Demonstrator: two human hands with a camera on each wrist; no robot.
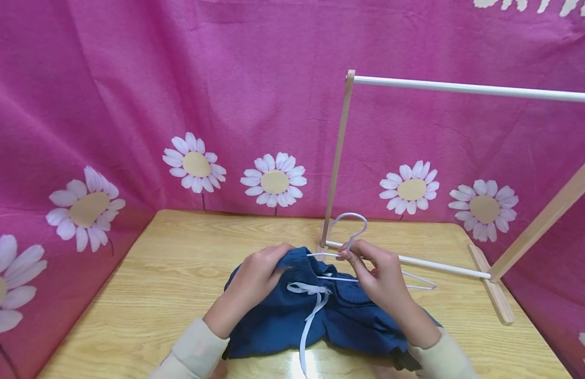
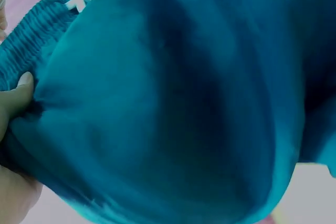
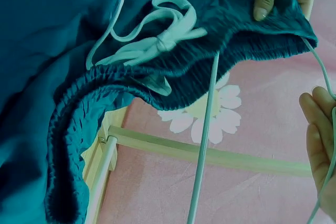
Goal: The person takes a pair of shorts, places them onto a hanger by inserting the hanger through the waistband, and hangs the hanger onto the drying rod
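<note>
Dark blue shorts (image 1: 283,321) with an elastic waist and a tied white drawstring (image 1: 308,310) are held up just over the table. My left hand (image 1: 256,276) grips the waistband at its left end, the thumb on the outside in the left wrist view (image 2: 16,98). A white wire hanger (image 1: 420,287) has its left end inside the waist opening, while its right end sticks out past the shorts. Near the base of the hook, my right hand (image 1: 375,268) pinches the hanger. In the right wrist view the hanger's bar (image 3: 205,140) runs into the gathered waistband (image 3: 184,85).
A wooden rack with a white top rail (image 1: 472,89) stands at the right behind the hands; its lower white bar (image 1: 444,267) passes behind the hanger. The light wooden table (image 1: 145,295) extends to the left. A pink cloth with daisies (image 1: 254,105) encloses the back and sides.
</note>
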